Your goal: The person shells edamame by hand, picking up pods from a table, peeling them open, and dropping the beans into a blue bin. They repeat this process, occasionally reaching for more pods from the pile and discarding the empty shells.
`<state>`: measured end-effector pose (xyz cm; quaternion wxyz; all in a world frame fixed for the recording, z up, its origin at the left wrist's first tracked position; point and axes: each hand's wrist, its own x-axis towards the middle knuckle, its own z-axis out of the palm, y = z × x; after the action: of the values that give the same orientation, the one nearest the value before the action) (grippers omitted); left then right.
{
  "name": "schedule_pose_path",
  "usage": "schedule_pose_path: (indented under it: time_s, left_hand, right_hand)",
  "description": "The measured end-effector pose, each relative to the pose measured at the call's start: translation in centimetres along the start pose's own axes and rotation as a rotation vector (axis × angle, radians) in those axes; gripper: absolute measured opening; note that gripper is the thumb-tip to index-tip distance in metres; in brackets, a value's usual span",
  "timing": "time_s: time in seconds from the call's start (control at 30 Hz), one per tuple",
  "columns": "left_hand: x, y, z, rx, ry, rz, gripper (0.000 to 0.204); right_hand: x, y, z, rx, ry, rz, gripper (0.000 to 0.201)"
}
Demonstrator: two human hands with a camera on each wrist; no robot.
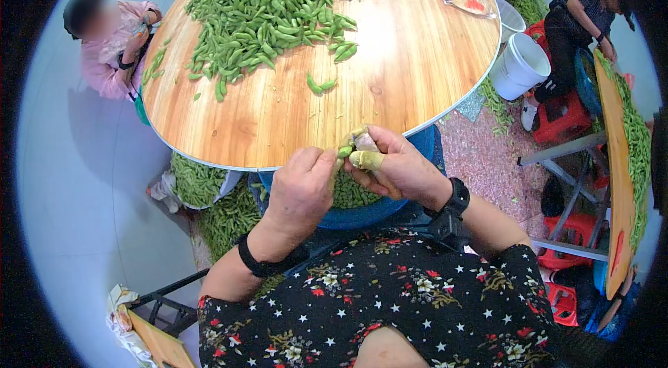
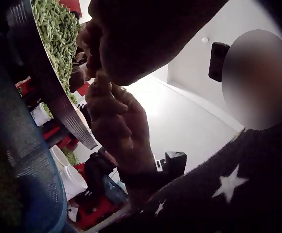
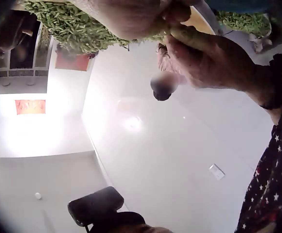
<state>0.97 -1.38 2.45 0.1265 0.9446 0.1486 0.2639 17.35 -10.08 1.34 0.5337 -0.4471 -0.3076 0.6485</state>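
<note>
A green soybean pod (image 1: 345,151) is between my two hands, just off the near edge of the round wooden table (image 1: 236,124). My left hand (image 1: 299,190) pinches one end of it between thumb and curled fingers. From the other side my right hand (image 1: 400,165) grips it, with yellowish covering on the thumb. Underneath both hands sits a blue basin (image 1: 365,213) with green beans in it. In the left wrist view the right hand (image 2: 116,116) meets the dark left hand (image 2: 141,39) at the fingertips. The pod is mostly hidden in both wrist views.
A large heap of pods (image 1: 271,6) covers the table's far part, and two loose pods (image 1: 321,84) lie nearer. White buckets (image 1: 520,67) stand at the right. A person in pink (image 1: 115,48) sits at the left, another person (image 1: 588,13) at the right.
</note>
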Motion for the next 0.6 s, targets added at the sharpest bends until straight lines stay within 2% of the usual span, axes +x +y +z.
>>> schedule_pose_path:
  time_s: [0.1, 0.27, 0.4, 0.47, 0.53, 0.6]
  left_hand:
    - [0.1, 0.3, 0.4, 0.093, 0.062, 0.015, 0.023]
    - [0.2, 0.6, 0.6, 0.293, 0.006, 0.045, 0.024]
    - [0.5, 0.7, 0.4, 0.300, 0.029, 0.078, 0.026]
    - [0.3, 1.1, 0.5, 0.339, -0.023, 0.069, 0.028]
    - [0.4, 1.3, 0.4, 0.312, -0.025, 0.051, 0.028]
    - [0.5, 1.3, 0.4, 0.287, -0.029, 0.033, 0.028]
  right_hand:
    - [0.1, -0.1, 0.3, 0.037, 0.066, -0.025, 0.012]
    - [0.5, 0.3, 0.4, 0.066, 0.096, -0.088, 0.015]
    - [0.7, 0.1, 0.5, 0.013, 0.148, -0.087, 0.013]
    - [0.8, 0.2, 0.4, 0.016, 0.149, -0.084, 0.012]
    - [1.2, 0.7, 0.3, 0.023, 0.153, -0.161, 0.006]
    - [1.3, 0.7, 0.4, 0.014, 0.165, -0.162, 0.006]
